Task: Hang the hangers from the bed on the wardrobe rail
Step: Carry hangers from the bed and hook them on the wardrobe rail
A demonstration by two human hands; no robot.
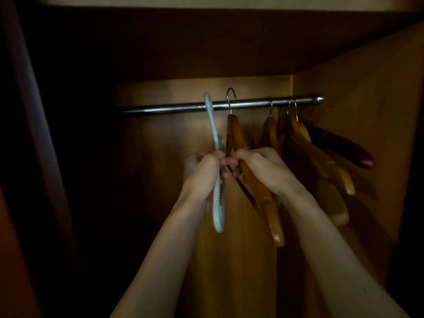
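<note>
Hangers: four hang at the rail's (174,108) right end (298,134).
Left hand (202,173): fingers wrapped round a pale green hanger (216,203).
Right hand (259,168): fingers grip a brown wooden hanger (254,180).
Writing: none readable.

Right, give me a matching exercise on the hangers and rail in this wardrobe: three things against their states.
Things:
1. pale green plastic hanger
2. wooden hanger with its metal hook raised
3. dark hanger

States:
A. hanging on the rail, far right
B. gripped by the right hand
C. gripped by the left hand

Pairs: 1-C, 2-B, 3-A
</note>
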